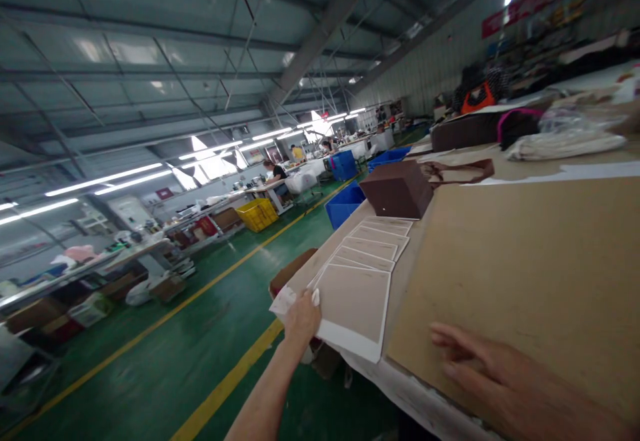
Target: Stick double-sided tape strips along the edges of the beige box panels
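My left hand (303, 319) is closed on a crumpled white cloth (283, 301) at the left edge of the table. Beside it lies a row of overlapping beige panels with white borders (356, 297), fanned away from me. The nearest panel has a wide white strip along its front. My right hand (483, 364), slightly blurred, hovers over or rests on a large tan board (525, 261). Its fingers are stretched out and nothing shows in them; whether they touch the board I cannot tell.
A brown box (397, 189) stands behind the panels. Blue bins (344, 203) sit beyond the table's left side. Across the green floor are a yellow bin (257, 214), long workbenches and seated people. Plastic-wrapped material (565, 137) lies at the back right.
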A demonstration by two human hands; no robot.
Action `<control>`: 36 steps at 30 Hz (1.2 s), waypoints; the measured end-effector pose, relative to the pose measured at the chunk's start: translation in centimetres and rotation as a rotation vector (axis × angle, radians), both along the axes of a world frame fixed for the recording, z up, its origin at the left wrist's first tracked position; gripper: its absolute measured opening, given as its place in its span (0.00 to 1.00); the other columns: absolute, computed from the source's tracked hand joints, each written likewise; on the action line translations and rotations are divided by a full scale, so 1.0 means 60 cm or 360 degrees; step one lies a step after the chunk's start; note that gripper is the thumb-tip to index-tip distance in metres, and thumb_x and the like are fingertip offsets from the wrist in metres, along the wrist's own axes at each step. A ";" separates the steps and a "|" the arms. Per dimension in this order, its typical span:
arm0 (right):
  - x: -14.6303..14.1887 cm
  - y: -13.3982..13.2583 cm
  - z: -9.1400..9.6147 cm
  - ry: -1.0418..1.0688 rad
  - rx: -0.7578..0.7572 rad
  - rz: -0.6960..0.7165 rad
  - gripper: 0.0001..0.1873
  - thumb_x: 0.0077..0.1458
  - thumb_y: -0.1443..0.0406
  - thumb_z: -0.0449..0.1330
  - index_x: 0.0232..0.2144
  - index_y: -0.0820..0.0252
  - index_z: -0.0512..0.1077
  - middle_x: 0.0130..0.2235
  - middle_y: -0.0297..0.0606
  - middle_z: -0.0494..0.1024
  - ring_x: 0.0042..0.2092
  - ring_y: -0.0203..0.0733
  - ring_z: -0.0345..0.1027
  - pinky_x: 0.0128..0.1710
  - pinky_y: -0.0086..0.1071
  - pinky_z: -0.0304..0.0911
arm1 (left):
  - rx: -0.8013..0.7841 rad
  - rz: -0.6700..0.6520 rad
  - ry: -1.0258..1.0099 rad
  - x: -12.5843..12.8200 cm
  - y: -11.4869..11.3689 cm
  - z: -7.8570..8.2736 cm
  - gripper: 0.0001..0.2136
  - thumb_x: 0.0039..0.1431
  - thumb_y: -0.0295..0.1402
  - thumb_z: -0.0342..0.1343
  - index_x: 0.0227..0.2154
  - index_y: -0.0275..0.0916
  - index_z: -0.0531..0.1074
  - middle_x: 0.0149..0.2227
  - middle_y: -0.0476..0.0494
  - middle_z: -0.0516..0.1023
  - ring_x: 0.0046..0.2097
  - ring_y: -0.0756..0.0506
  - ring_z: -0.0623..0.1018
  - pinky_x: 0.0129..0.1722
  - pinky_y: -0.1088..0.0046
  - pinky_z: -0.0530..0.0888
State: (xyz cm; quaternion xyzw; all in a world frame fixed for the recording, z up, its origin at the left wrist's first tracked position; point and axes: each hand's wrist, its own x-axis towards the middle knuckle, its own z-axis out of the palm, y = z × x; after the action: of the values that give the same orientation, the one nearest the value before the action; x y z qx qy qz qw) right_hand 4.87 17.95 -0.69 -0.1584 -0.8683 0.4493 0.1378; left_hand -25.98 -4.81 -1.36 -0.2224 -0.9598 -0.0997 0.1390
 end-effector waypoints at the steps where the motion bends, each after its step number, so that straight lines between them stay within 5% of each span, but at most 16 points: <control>1: -0.037 -0.006 0.012 0.0008 -0.0018 0.0065 0.28 0.55 0.54 0.56 0.58 0.51 0.67 0.53 0.39 0.75 0.53 0.47 0.69 0.53 0.35 0.63 | 0.0013 -0.0004 0.0022 0.000 -0.001 -0.004 0.13 0.64 0.37 0.53 0.48 0.37 0.69 0.50 0.41 0.72 0.46 0.44 0.75 0.47 0.58 0.74; 5: -0.171 -0.014 0.045 0.0011 -0.0061 0.0096 0.33 0.50 0.59 0.59 0.57 0.68 0.66 0.50 0.52 0.76 0.50 0.54 0.70 0.53 0.44 0.61 | 0.0068 -0.0016 0.0078 -0.001 -0.006 -0.012 0.14 0.64 0.36 0.53 0.49 0.37 0.68 0.50 0.40 0.72 0.45 0.44 0.76 0.45 0.58 0.75; 10: -0.244 -0.003 0.030 0.0138 -0.0172 -0.0020 0.25 0.49 0.62 0.58 0.51 0.59 0.71 0.44 0.41 0.79 0.47 0.49 0.72 0.48 0.39 0.64 | 0.0125 -0.0038 0.0121 -0.002 -0.010 -0.023 0.15 0.64 0.35 0.52 0.52 0.39 0.66 0.54 0.40 0.69 0.46 0.44 0.76 0.46 0.59 0.75; 16: -0.261 0.011 0.003 0.0284 -0.0333 -0.0219 0.24 0.48 0.59 0.59 0.49 0.56 0.71 0.47 0.40 0.78 0.48 0.47 0.71 0.47 0.37 0.65 | 0.0137 -0.0036 0.0134 -0.001 -0.008 -0.028 0.15 0.64 0.32 0.51 0.53 0.39 0.65 0.57 0.39 0.68 0.48 0.43 0.76 0.47 0.58 0.75; 25: -0.280 0.011 0.013 0.0508 -0.0467 -0.0426 0.34 0.41 0.55 0.61 0.52 0.63 0.67 0.47 0.43 0.72 0.44 0.46 0.68 0.49 0.40 0.63 | 0.0101 0.0010 0.0090 0.002 -0.004 -0.026 0.18 0.62 0.28 0.47 0.54 0.42 0.65 0.61 0.40 0.66 0.47 0.39 0.78 0.44 0.58 0.76; 32: -0.280 0.004 0.009 0.0540 -0.0855 -0.0373 0.23 0.49 0.63 0.61 0.48 0.61 0.68 0.46 0.41 0.71 0.39 0.41 0.71 0.40 0.37 0.69 | 0.0127 -0.0010 0.0061 0.006 0.000 -0.013 0.19 0.59 0.25 0.49 0.53 0.43 0.67 0.64 0.40 0.62 0.49 0.38 0.78 0.45 0.58 0.77; 36: -0.283 0.006 0.001 0.0513 -0.1106 -0.0385 0.15 0.54 0.72 0.59 0.46 0.63 0.67 0.45 0.39 0.72 0.40 0.39 0.70 0.39 0.35 0.70 | 0.0154 -0.0184 0.0097 0.059 0.003 0.013 0.15 0.63 0.31 0.49 0.51 0.43 0.69 0.64 0.40 0.60 0.53 0.39 0.75 0.51 0.59 0.75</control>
State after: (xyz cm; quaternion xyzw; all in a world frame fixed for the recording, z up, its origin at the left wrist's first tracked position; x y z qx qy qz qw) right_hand -12.10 18.29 -0.64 -0.2241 -0.6070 0.7159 0.2623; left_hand -22.47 -4.65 -0.57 -0.2735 -0.9347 -0.1472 0.1728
